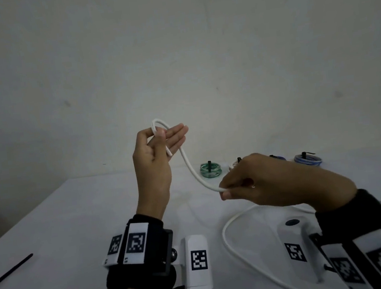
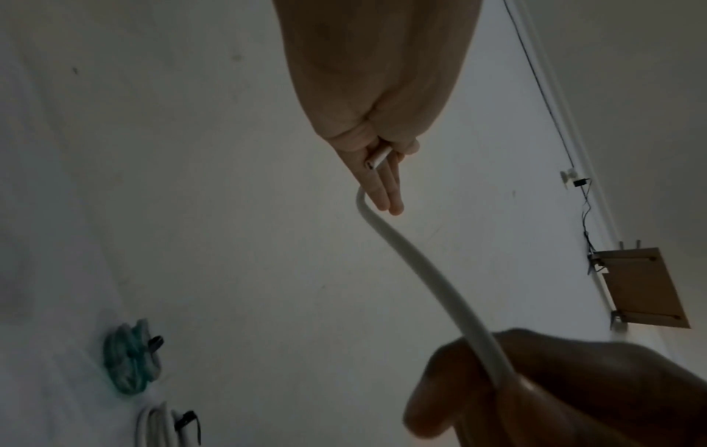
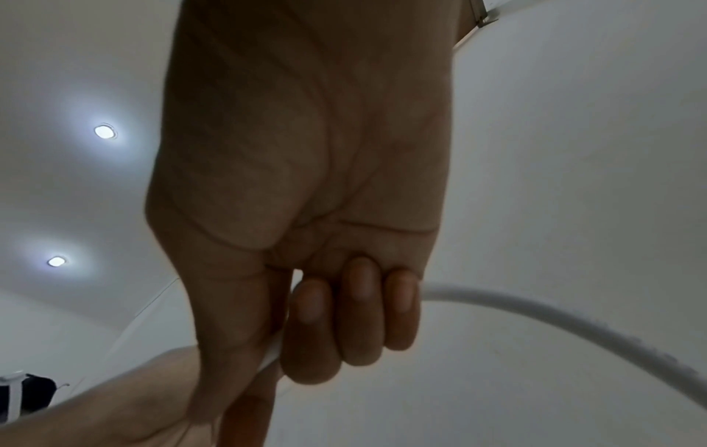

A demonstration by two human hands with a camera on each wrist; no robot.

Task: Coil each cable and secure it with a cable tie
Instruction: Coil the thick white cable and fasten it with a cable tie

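Note:
A white cable (image 1: 191,168) arcs through the air between my two hands. My left hand (image 1: 160,138) is raised above the table and pinches the cable's free end between thumb and forefinger, the other fingers straight; the cut end (image 2: 376,158) lies across the palm. Lower and to the right, my right hand (image 1: 237,185) grips the cable with curled fingers (image 3: 359,317). The rest of the cable (image 1: 230,240) trails in a loop on the white table. A loose black cable tie (image 1: 8,274) lies at the left edge.
Tied coils stand along the table's back: a green one (image 1: 210,170), a white one (image 1: 235,164) partly behind my right hand, and two blue ones (image 1: 307,160). A plain wall rises behind the table (image 1: 74,218).

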